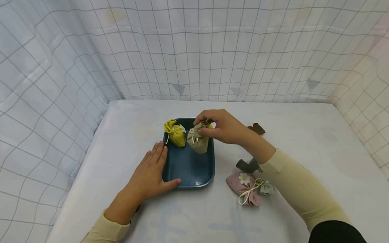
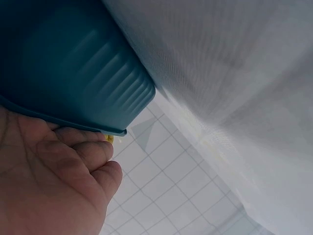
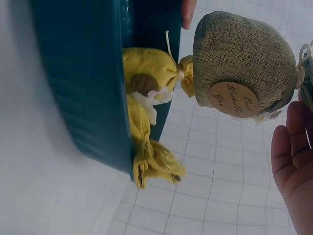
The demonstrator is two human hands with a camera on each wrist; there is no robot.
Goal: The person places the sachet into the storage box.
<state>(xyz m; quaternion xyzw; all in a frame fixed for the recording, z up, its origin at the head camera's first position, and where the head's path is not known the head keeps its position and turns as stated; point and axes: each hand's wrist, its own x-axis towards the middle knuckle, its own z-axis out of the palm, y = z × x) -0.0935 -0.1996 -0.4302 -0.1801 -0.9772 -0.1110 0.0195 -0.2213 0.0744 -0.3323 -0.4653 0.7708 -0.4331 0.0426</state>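
Note:
In the head view, my right hand [image 1: 225,126] pinches the gathered neck of a beige drawstring pouch [image 1: 198,143], holding it above a dark blue tray [image 1: 189,170]. A round paper label [image 3: 234,99] shows on that pouch in the right wrist view. My left hand [image 1: 149,175] rests along the tray's left side with extended fingers, its thumb on the front rim. Inside the tray, a yellow pouch [image 1: 177,135] leans at the back left corner. A second yellow pouch [image 3: 154,164] pokes over the rim in the right wrist view; in the head view it is mostly hidden.
Right of the tray lie a pink pouch [image 1: 240,185] with a white flower, a small grey-green pouch [image 1: 267,188], a dark grey piece of cloth [image 1: 246,166] and a brown piece of cloth [image 1: 257,128]. My right forearm partly covers this group. Grid-patterned curtains [image 1: 197,45] enclose the white table [image 1: 132,118].

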